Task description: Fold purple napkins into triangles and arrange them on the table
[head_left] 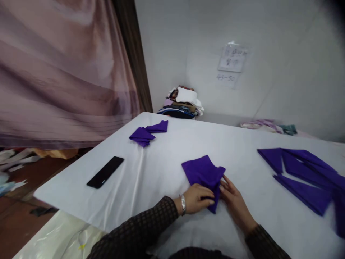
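Note:
A purple cloth piece (203,171) lies on the white table in front of me, its near part bunched and folded over. My left hand (198,198), with a silver bracelet at the wrist, is closed on the near side of this cloth, fingers curled over it. At the cloth's right edge, my right hand (231,194) holds the border between thumb and fingers; part of that grip is hidden.
Folded purple pieces (142,136) lie at the far left of the white table (164,158), above a black phone (105,172). More purple pieces (304,180) spread at right. Stacked clothes (183,102) stand beyond the far edge; a pink curtain (67,72) hangs left.

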A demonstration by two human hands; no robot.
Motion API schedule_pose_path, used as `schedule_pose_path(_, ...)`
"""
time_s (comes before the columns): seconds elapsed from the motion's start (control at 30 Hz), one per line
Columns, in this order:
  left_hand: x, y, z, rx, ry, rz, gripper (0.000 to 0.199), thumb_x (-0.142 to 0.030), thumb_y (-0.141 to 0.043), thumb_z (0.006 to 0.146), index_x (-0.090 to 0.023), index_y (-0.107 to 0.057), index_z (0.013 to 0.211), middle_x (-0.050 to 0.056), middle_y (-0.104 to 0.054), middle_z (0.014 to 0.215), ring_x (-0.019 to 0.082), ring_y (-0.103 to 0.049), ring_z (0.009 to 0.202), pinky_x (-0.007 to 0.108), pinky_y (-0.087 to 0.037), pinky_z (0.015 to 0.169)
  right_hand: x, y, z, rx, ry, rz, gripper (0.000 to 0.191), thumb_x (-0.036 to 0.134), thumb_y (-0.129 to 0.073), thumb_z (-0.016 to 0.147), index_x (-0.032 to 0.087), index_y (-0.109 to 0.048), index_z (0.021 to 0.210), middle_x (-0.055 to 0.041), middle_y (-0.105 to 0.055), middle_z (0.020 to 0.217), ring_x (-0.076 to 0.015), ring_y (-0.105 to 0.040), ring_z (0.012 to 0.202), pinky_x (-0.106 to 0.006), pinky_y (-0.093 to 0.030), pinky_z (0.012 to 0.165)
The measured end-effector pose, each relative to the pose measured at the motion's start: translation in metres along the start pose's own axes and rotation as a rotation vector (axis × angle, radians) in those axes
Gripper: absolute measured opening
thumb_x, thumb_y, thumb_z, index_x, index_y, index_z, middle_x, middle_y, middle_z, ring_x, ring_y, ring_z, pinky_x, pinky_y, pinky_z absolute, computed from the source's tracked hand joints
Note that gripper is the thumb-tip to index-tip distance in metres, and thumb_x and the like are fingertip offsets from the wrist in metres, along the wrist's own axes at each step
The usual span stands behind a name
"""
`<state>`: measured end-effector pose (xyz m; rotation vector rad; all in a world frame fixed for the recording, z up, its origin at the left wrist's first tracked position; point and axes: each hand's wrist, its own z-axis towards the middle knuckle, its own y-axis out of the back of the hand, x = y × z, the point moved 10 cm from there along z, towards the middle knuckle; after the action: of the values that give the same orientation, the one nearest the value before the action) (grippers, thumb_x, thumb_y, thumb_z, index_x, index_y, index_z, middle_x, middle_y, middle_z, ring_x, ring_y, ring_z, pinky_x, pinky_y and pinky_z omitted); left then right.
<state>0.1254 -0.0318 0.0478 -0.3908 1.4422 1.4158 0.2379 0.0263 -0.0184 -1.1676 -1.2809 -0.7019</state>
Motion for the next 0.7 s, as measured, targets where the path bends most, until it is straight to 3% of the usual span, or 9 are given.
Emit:
schedule_pose_path(0.13, 0.011, 0.031, -0.004, -0.380, 0.245, -0.205, 0.028, -0.036, -0.057, 0.080, -0.020, -0.066, 0.102, 0.007, -0.067, 0.104, 0.019, -0.060, 0.094, 0.033, -0.046, 0.087, 0.015, -0.008, -0.004, -0.057, 0.023, 0.059, 0.069, 0.029, -0.071, 0.070, 0.025, -0.043, 0.133, -0.0042, -0.066, 0.096, -0.0126, -0.057, 0.062, -0.024, -0.045, 0.052)
schedule_pose_path(0.23, 0.019, 0.021, -0.006, -0.515, 0.388, -0.529, 0.042, -0.040, -0.065, 0.074, -0.021, -0.060, 0.112, 0.008, -0.065, 0.107, 0.020, -0.060, 0.092, 0.036, -0.046, 0.085, 0.034, -0.030, -0.013, -0.010, 0.085, 0.033, 0.064, 0.024, -0.070, 0.070, 0.027, -0.047, 0.130, 0.0005, -0.063, 0.083, -0.0117, -0.055, 0.063, -0.022, -0.044, 0.051)
schedule_pose_path(0.37, 0.008, -0.003, 0.002, -0.525, 0.428, -1.062, 0.038, -0.044, -0.066, 0.074, -0.015, -0.065, 0.099, 0.008, -0.070, 0.093, 0.021, -0.063, 0.089, 0.034, -0.046, 0.082, 0.071, -0.067, -0.038, 0.151, 0.223, -0.173, 0.057, 0.022, -0.064, 0.075, 0.031, -0.049, 0.128, -0.0015, -0.064, 0.096, -0.0156, -0.060, 0.081, -0.028, -0.050, 0.066)
schedule_pose_path(0.43, 0.003, -0.005, 0.003, -0.543, 0.443, -1.245, 0.033, -0.043, -0.066, 0.074, -0.013, -0.067, 0.089, 0.007, -0.070, 0.085, 0.020, -0.064, 0.082, 0.031, -0.047, 0.077, 0.093, -0.071, -0.051, 0.167, 0.330, -0.282, 0.046, 0.023, -0.060, 0.079, 0.030, -0.054, 0.124, -0.0041, -0.062, 0.107, -0.0178, -0.060, 0.089, -0.032, -0.051, 0.074)
schedule_pose_path(0.57, 0.000, -0.007, -0.003, -0.473, 0.511, -1.467, 0.021, -0.030, -0.063, 0.076, -0.014, -0.067, 0.088, 0.004, -0.072, 0.079, 0.016, -0.065, 0.071, 0.027, -0.047, 0.069, 0.122, -0.038, -0.061, 0.004, 0.441, -0.426, 0.031, 0.029, -0.055, 0.084, 0.026, -0.061, 0.114, -0.0079, -0.059, 0.117, -0.0220, -0.058, 0.099, -0.035, -0.050, 0.077)
schedule_pose_path(0.63, -0.003, -0.010, -0.007, -0.388, 0.506, -1.534, 0.019, -0.024, -0.061, 0.075, -0.013, -0.067, 0.089, 0.005, -0.072, 0.079, 0.018, -0.067, 0.074, 0.029, -0.048, 0.075, 0.116, -0.014, -0.058, -0.120, 0.391, -0.450, 0.035, 0.033, -0.059, 0.082, 0.026, -0.059, 0.116, -0.0079, -0.055, 0.124, -0.0237, -0.053, 0.109, -0.037, -0.048, 0.084)
schedule_pose_path(0.7, -0.006, -0.015, -0.011, -0.294, 0.497, -1.593, 0.020, -0.022, -0.058, 0.074, -0.012, -0.067, 0.088, 0.006, -0.073, 0.078, 0.021, -0.068, 0.079, 0.032, -0.048, 0.081, 0.092, 0.002, -0.051, -0.166, 0.264, -0.349, 0.044, 0.037, -0.062, 0.080, 0.028, -0.054, 0.122, -0.0067, -0.050, 0.131, -0.0240, -0.049, 0.116, -0.038, -0.046, 0.089)
